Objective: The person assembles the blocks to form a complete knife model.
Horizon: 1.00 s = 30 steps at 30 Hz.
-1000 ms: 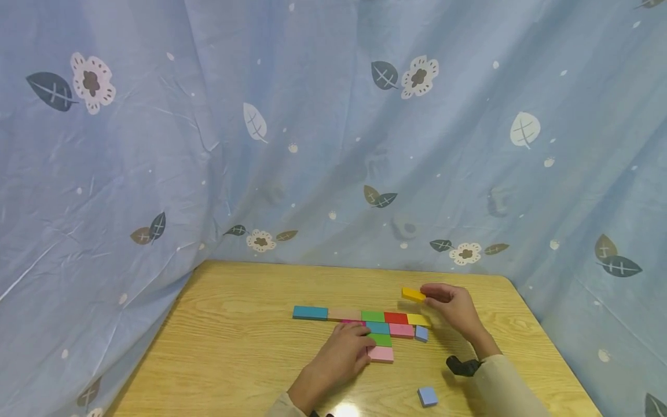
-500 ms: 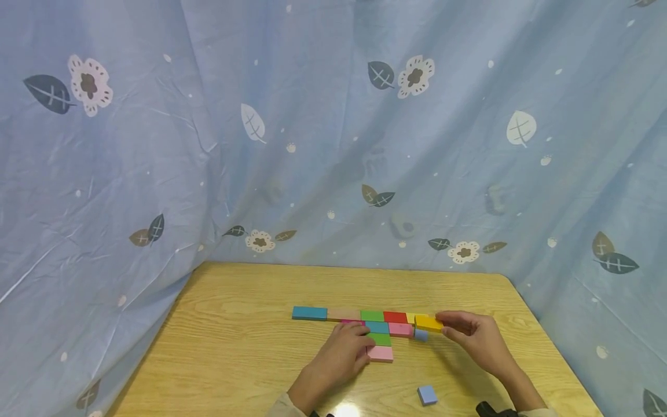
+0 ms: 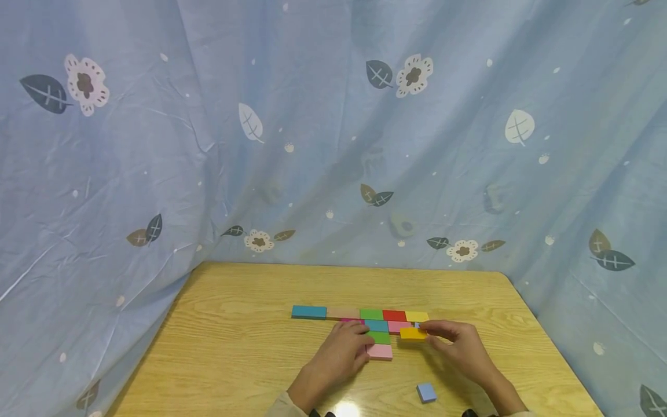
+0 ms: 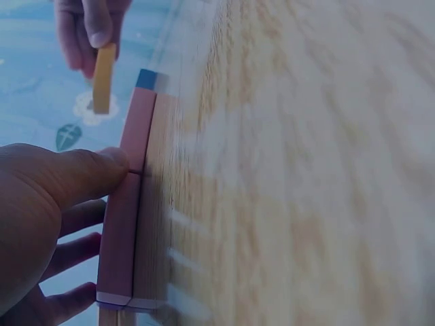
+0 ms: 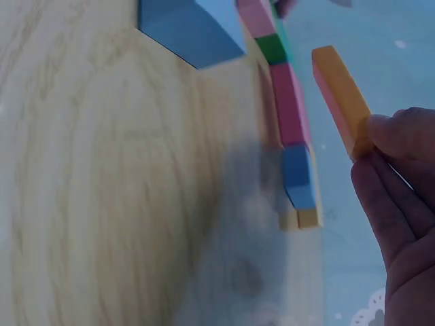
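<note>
My right hand pinches an orange-yellow block between thumb and fingers. In the right wrist view, this block is raised above the flat layout, and it overlaps a small blue block, hiding most of it in the head view. My left hand rests at the left side of the stacked rows, its thumb touching the side of a pink block and other fingers spread over the edge. Beside those fingers lie a pink block, a green block and a teal block. A magenta block is partly covered.
The back row runs from a blue block through tan, green and red blocks to a yellow block. A loose blue block lies nearer the front. A patterned curtain hangs behind the wooden table.
My right hand has carried the orange-yellow block from behind the back row, round its right end, to the front of the yellow and small blue blocks. The left hand stays put.
</note>
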Motion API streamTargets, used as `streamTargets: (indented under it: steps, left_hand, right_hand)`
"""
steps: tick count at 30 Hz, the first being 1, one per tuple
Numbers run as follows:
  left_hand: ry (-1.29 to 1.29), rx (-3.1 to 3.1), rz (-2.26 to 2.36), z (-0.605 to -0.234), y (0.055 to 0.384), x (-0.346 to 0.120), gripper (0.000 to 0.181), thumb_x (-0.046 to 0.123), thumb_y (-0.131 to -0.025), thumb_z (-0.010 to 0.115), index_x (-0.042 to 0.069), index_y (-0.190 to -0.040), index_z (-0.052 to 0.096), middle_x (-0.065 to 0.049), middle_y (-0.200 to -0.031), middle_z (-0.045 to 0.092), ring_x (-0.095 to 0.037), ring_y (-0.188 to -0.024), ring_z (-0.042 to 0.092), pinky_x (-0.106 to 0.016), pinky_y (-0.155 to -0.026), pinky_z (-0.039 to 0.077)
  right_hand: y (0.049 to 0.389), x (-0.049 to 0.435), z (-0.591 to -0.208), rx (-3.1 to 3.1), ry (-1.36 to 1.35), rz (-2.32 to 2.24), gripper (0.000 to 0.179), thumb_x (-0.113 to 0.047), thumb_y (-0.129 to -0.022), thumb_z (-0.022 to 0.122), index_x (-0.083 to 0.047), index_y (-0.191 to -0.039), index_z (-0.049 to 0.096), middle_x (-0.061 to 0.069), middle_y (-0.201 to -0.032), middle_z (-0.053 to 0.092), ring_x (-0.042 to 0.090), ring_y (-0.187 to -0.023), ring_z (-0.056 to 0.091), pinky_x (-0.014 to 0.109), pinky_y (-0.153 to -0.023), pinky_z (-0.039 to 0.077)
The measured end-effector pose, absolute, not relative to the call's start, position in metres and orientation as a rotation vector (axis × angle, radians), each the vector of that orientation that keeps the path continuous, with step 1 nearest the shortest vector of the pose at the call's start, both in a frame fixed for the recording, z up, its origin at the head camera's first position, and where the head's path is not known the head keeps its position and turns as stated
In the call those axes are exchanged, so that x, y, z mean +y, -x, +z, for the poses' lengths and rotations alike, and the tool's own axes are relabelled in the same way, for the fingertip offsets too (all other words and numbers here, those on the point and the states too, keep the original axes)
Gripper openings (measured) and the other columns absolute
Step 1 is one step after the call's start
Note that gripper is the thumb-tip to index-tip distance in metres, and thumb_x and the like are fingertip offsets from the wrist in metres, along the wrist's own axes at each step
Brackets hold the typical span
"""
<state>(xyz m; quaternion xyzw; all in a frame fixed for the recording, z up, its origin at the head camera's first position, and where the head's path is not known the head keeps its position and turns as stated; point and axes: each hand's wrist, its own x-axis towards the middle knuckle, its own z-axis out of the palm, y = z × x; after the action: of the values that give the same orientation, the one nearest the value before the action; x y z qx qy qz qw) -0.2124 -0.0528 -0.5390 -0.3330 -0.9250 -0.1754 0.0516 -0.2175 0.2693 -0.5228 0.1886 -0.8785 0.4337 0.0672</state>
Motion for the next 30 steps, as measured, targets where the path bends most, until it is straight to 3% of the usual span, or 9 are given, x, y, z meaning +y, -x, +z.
streamTargets:
  steps: [10,19,30]
  left_hand:
    - [1.002,-2.853,-0.555,-0.539,0.214,-0.052,0.024,0.024,-0.105,0.075,0.026,-0.128,0.081,0.006,-0.143,0.073,-0.021,-0.146,0.059,-0.055,-0.125,0.047]
    - [1.011,-2.858,-0.562,-0.538,0.214,-0.052,0.023,0.023,-0.105,0.075,0.025,-0.127,0.081,0.006,-0.142,0.073,-0.02,-0.146,0.059,-0.056,-0.125,0.047]
    - [1.001,-2.858,-0.551,-0.539,0.213,-0.052,0.023,0.025,-0.105,0.075,0.026,-0.127,0.081,0.005,-0.144,0.073,-0.02,-0.147,0.058,-0.056,-0.125,0.047]
  right_hand:
    - [0.222,0.254,-0.53,-2.69,-0.629,1.187,0.029,0.001,-0.091,0.085,-0.01,-0.117,0.085,0.007,-0.118,0.084,0.009,-0.11,0.077,0.034,-0.09,0.069]
    - [0.225,0.25,-0.539,-2.736,-0.634,1.058,0.031,-0.001,-0.089,0.088,-0.017,-0.115,0.086,0.0,-0.117,0.084,0.01,-0.111,0.077,0.031,-0.091,0.069]
    - [0.228,0.25,-0.541,-2.748,-0.717,0.913,0.034,-0.004,-0.087,0.09,-0.019,-0.118,0.085,-0.011,-0.113,0.084,0.012,-0.11,0.078,0.037,-0.093,0.069]
